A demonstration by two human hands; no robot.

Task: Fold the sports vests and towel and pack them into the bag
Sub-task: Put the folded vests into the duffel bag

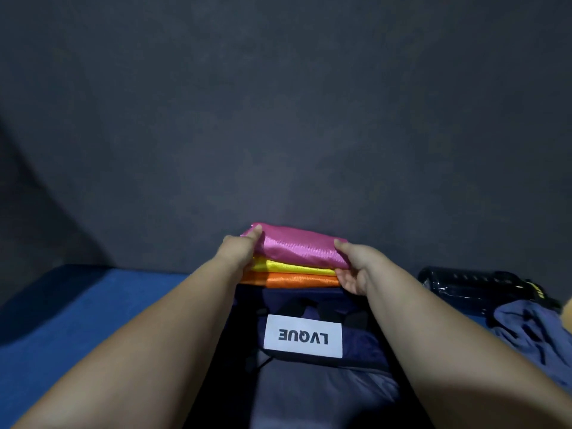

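**Item 1, bag** [365,342]: dark navy, at 6 o'clock, nearest the person, between the 2 forearms. I cannot tell whether its mouth is open.

**Item 2, label** [303,335]: white patch on the bag with black capitals reading "LVQUE", upside down from this view. No other writing is legible.

**Item 3, vest stack**: at 12 o'clock of the bag, by its far edge. 3 folded vests: pink vest [297,244] on top, yellow vest [291,267] in the middle, orange vest [297,280] at the bottom. The left hand [240,250] grips the 9 o'clock end, thumb over the pink. The right hand [356,267] grips the 3 o'clock end, thumb on top, fingers curled beneath. Whether the stack is resting or lifted is unclear.

**Item 4, towel** [532,332]: grey-blue, crumpled, at 3 o'clock of the bag on the blue surface [93,305].

**Item 5, bottle** [473,284]: dark, lying at 2 o'clock.

**Status**: the 3 vests look folded but are not yet packed. The towel looks unfolded, so it still needs folding and packing.
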